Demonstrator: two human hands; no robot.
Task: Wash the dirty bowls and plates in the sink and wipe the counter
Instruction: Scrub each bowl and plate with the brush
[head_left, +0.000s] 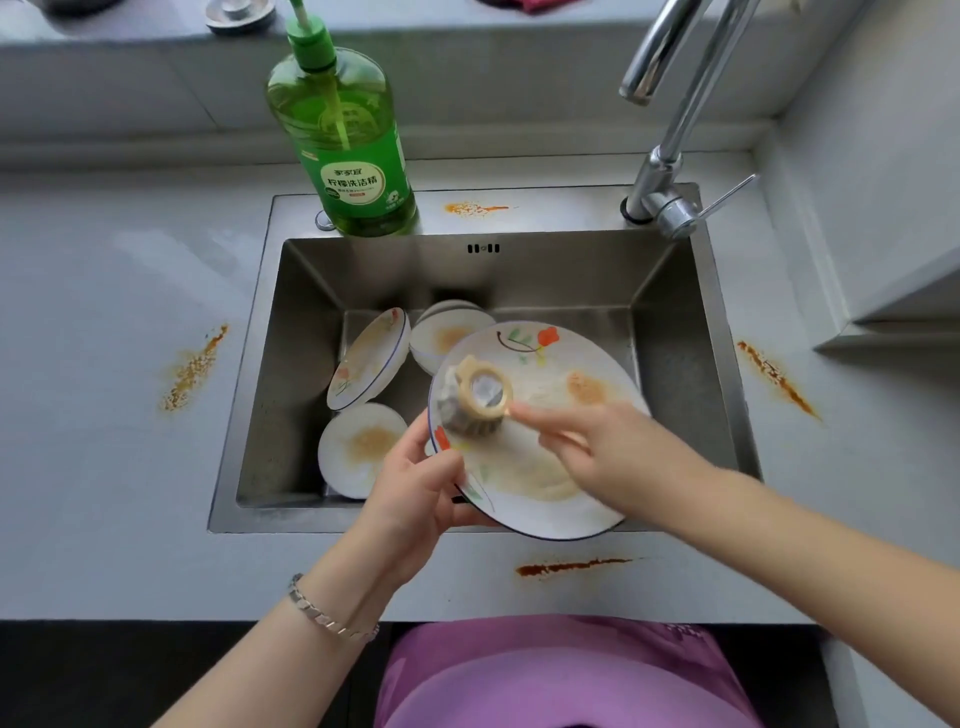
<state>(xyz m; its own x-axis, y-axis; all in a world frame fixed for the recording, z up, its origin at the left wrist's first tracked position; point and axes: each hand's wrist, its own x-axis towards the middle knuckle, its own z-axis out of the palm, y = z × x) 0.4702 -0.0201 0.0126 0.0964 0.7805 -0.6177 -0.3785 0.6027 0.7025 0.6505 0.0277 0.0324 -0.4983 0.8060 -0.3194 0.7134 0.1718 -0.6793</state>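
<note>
1. Lowest in frame, a bracelet (327, 616) circles the left wrist; a brown streak (566, 566) lies on the counter (104, 467) by the front edge.
2. At centre, the left hand (415, 483) grips the plate (530, 483) by its near rim, tilted over the sink (291, 389).
3. The right hand (608, 447), blurred, grasps a brush (475, 397) whose head touches the plate.
4. Behind, in the sink, sit a smeared bowl (358, 447), a leaning small plate (369, 364) and a second bowl (447, 338), partly hidden.
5. A left smear (195, 366) and a right smear (774, 376) flank the sink.
6. At top, a soap bottle (345, 150) and a tap (670, 156) stand on the rear rim.
</note>
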